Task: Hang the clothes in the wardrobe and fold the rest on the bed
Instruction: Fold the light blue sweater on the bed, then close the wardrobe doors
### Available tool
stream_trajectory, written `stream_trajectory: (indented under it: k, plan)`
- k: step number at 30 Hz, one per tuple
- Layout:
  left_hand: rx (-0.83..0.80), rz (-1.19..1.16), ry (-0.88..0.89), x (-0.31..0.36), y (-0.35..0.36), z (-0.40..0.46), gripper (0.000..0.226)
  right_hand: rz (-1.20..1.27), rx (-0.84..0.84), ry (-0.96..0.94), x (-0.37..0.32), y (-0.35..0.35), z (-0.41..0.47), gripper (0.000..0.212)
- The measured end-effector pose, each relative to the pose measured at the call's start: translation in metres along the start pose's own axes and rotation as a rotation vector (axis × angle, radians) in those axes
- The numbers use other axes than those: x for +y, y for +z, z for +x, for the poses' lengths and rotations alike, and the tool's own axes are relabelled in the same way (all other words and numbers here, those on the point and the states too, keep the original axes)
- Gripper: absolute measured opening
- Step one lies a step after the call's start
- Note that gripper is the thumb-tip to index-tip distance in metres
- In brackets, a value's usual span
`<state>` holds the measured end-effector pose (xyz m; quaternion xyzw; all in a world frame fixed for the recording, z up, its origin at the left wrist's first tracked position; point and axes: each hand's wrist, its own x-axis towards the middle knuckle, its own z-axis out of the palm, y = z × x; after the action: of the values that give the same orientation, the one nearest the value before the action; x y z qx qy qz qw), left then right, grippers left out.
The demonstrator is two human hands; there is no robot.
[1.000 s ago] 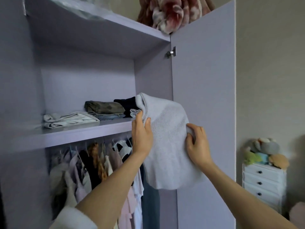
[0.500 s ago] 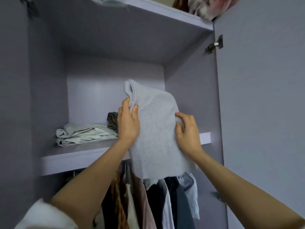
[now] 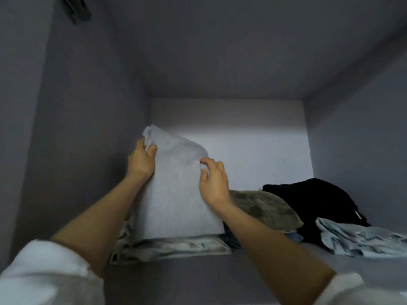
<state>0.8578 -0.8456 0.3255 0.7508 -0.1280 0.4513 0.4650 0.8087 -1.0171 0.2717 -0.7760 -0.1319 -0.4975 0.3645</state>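
Both hands are up inside the wardrobe compartment, white sleeves [image 3: 44, 276] nearest the camera. Just below the fingers lies a pale folded garment [image 3: 171, 247] on the shelf [image 3: 220, 280]. Above it, the folded grey knit sweater [image 3: 176, 190] stands nearly upright, long axis vertical, its lower edge at that pile. The left hand [image 3: 142, 162] pinches the top corner, thumb in front and fingers curled behind; the right hand [image 3: 214, 180] grips the right edge, fingers hooked into the knit. Both sit equally near. I'd say it needs tipping flat, away from the fingers. Right of the right hand: an olive garment [image 3: 264, 208], a black one [image 3: 312, 199], and a light blue one [image 3: 356, 238]. Half a second ago the sweater hung in front of the shelf edge; now it's inside.
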Motion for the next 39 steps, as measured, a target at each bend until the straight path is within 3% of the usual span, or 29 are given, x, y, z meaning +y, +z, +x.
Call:
stream_trajectory:
  k: [4,7,9,11,13,19,23,26,31,34,39]
  plan:
    - [-0.151,0.488,-0.056,-0.034,0.014,0.028,0.058,-0.289,-0.279,0.14,0.021,0.044,0.02,0.034]
    - [-0.272,0.668,0.154,-0.05,0.02,0.019,0.052,-0.441,-0.462,-0.068,0.032,0.048,0.013,0.029]
    - [-0.474,0.698,0.184,-0.06,0.028,0.005,0.049,-0.428,-0.66,-0.184,0.034,0.046,0.003,0.03]
    - [-0.782,0.744,0.058,-0.074,0.039,-0.02,0.052,-0.437,-0.851,-0.213,0.04,0.046,-0.011,0.038]
    - [-0.955,0.854,-0.033,-0.089,0.048,-0.047,0.055,-0.497,-0.94,-0.212,0.047,0.045,-0.026,0.051]
    - [-0.926,0.871,-0.116,-0.103,0.025,-0.077,0.058,-0.51,-1.02,-0.172,0.049,0.024,-0.049,0.061]
    - [-0.833,0.914,-0.058,-0.066,0.003,-0.106,0.052,-0.299,-0.885,-0.144,0.038,-0.02,-0.068,0.047]
    - [-0.624,0.734,0.002,-0.021,-0.01,-0.137,0.035,-0.199,-0.636,-0.132,0.031,-0.075,-0.093,0.032]
    - [-0.401,0.387,0.146,0.072,0.01,-0.24,0.045,-0.151,-0.35,0.011,0.044,-0.193,-0.166,0.031]
    - [-0.407,0.189,0.194,0.123,0.038,-0.334,0.047,-0.206,-0.189,0.112,0.055,-0.281,-0.241,0.029]
    - [-0.604,-0.087,0.275,0.213,0.078,-0.486,0.044,-0.449,-0.067,0.19,0.051,-0.436,-0.369,0.03]
